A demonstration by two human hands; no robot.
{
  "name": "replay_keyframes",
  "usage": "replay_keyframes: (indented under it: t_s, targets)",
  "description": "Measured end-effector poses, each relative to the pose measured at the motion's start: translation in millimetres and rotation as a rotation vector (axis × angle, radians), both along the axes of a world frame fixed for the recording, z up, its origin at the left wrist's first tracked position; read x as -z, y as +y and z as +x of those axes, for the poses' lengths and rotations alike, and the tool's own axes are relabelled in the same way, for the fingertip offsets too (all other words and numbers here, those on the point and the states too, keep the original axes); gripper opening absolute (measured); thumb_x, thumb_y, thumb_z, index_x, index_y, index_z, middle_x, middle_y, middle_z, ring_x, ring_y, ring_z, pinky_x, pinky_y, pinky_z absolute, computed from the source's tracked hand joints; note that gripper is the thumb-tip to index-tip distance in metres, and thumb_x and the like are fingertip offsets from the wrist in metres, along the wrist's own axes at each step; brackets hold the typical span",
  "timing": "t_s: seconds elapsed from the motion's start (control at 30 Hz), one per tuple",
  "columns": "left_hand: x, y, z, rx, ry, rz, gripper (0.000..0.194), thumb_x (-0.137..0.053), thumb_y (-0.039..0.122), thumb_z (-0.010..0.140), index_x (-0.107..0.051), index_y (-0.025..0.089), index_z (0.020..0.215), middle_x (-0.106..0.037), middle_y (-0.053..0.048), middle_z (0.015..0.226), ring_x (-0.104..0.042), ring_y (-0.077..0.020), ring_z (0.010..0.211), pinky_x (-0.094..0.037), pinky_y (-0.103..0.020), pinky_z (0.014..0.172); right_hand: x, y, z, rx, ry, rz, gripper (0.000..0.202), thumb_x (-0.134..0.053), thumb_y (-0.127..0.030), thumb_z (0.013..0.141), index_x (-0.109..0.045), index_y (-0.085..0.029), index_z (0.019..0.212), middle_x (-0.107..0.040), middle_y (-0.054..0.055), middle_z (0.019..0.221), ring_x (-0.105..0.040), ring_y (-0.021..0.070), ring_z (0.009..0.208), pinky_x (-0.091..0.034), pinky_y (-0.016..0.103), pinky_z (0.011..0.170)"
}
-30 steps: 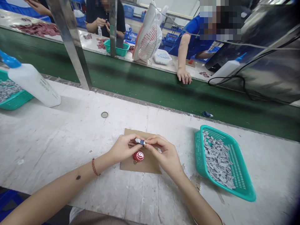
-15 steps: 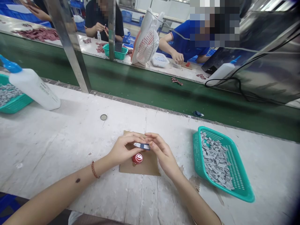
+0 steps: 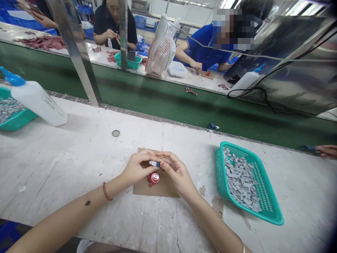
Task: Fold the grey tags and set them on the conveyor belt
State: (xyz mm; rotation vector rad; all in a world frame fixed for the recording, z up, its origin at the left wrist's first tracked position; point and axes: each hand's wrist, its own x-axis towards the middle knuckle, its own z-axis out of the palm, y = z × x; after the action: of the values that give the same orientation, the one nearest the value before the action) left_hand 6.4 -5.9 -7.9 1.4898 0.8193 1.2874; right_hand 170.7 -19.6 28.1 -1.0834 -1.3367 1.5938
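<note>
Both hands meet over a piece of brown cardboard (image 3: 165,189) on the white bench. My left hand (image 3: 138,165) pinches one end of a small flat dark blue and white piece (image 3: 154,164), whose exact kind I cannot make out. My right hand (image 3: 176,174) has its thumb and fingers closed on the other end. Just below the fingers, a shiny red round cap-like piece (image 3: 153,178) with white markings lies on the cardboard. Farther up the bench sits a crimped metal bottle cap (image 3: 115,133), hollow side up.
A green basket (image 3: 219,175) of small grey-white pieces stands at right. At left are a white bottle with blue nozzle (image 3: 39,102) and another green basket (image 3: 21,121). Beyond runs a green conveyor belt (image 3: 147,96), with co-workers across it. Another person's hand (image 3: 326,150) shows at far right.
My right hand has shifted slightly left and covers more of the blue and white piece. A small dark item on the belt has moved left. Another person's hand has appeared at right.
</note>
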Motion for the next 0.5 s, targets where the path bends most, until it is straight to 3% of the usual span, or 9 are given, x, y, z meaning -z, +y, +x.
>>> replay_keyframes:
  t_s: [0.27, 0.37, 0.5]
  targets:
    - [-5.3, 0.3, 0.0, 0.026, 0.029, -0.057, 0.021, -0.072, 0.011, 0.073, -0.075, 0.022, 0.09, -0.07, -0.005, 0.09, -0.064, -0.0172, 0.09, -0.051, -0.03, 0.083, 1.5, 0.9, 5.0, 0.005, -0.082, 0.037, 0.028, -0.05, -0.043, 0.094, -0.063, -0.027, 0.113, -0.061, 0.004, 0.127, -0.055, 0.0206, 0.118, -0.045, 0.033, 0.097]
    - [-5.7, 0.2, -0.2, 0.015, 0.039, -0.063, 0.018, -0.073, 0.011, 0.072, -0.075, 0.021, 0.087, -0.07, -0.005, 0.089, -0.064, -0.0178, 0.089, -0.051, -0.03, 0.081, 1.6, 1.3, 4.7, -0.013, -0.055, 0.045, 0.027, -0.053, -0.041, 0.093, -0.06, -0.027, 0.115, -0.064, 0.005, 0.122, -0.061, 0.0205, 0.109, -0.049, 0.033, 0.091]
    - [-6.6, -1.3, -0.3, 0.01, 0.06, -0.06, 0.014, -0.073, 0.016, 0.074, -0.075, 0.022, 0.087, -0.069, -0.005, 0.086, -0.063, -0.0181, 0.087, -0.051, -0.03, 0.079, 0.7, -1.9, 1.8, 0.0, -0.068, 0.099, 0.026, -0.051, -0.04, 0.093, -0.057, -0.025, 0.115, -0.07, 0.004, 0.101, -0.067, 0.0191, 0.09, -0.05, 0.034, 0.085]
